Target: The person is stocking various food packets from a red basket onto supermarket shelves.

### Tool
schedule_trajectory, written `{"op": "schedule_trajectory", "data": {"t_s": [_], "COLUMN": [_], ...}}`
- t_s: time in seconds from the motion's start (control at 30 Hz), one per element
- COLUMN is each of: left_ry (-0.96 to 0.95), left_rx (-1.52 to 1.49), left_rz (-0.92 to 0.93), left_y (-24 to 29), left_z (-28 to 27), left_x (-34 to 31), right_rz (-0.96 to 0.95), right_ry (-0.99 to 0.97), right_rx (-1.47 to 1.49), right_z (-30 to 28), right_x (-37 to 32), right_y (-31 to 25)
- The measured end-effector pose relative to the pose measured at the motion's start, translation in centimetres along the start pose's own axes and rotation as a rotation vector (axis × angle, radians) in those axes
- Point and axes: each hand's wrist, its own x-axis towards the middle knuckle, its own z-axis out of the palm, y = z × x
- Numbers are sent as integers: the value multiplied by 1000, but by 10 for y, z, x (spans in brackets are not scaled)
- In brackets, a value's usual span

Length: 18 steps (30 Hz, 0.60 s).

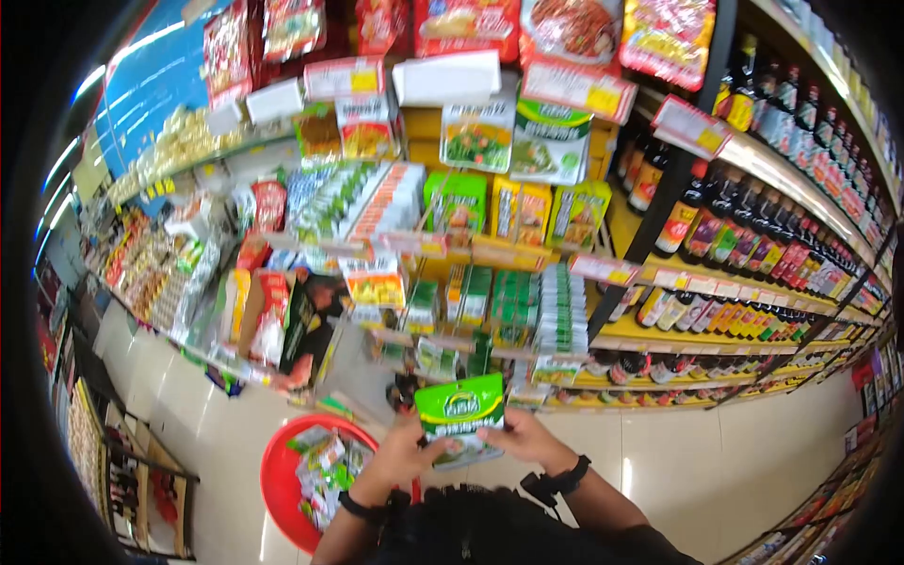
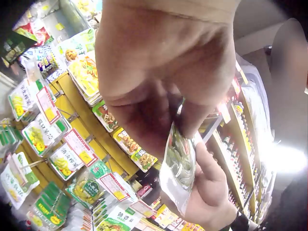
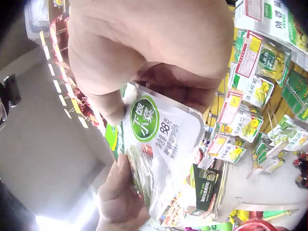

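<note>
A green and white food packet (image 1: 461, 407) is held upright in front of the body, between both hands. My left hand (image 1: 400, 452) grips its left side, with the thumb across the lower front. On the right side my right hand (image 1: 532, 441) pinches the packet, its thumb on the front face. White panels, a round green logo and a picture of green vegetable strips show on the packet (image 3: 168, 139) in the right wrist view. In the left wrist view it appears narrow and tilted, with the left hand's fingers partly hidden behind the palm.
A red basin (image 1: 276, 476) holding several small packets stands on the floor at the lower left. Ahead is a shelf rack with hanging and boxed food packets (image 1: 457, 202). Sauce bottles (image 1: 687, 221) line the shelves on the right. An open carton (image 1: 247, 315) sits left of the rack.
</note>
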Motion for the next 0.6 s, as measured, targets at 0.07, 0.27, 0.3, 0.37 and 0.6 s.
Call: {"op": "schedule_trajectory", "data": {"t_s": [0.07, 0.27, 0.3, 0.37, 0.6], "left_ry": [-25, 12, 10, 17, 31], "left_rx": [-4, -82, -98, -133, -361], "left_rz": [-55, -202, -210, -194, -115], "left_y": [11, -5, -1, 2, -20], "left_z": [-4, -6, -8, -8, -17], "left_x": [-1, -7, -8, -8, -9], "right_rz": [-15, -118, -87, -102, -249], "right_ry": [-8, -7, -12, -15, 202], "right_rx": [-43, -181, -219, -265, -418], "right_z": [-1, 8, 9, 10, -20], "right_x": [4, 9, 9, 9, 11], "right_y": [-2, -22, -25, -34, -86]}}
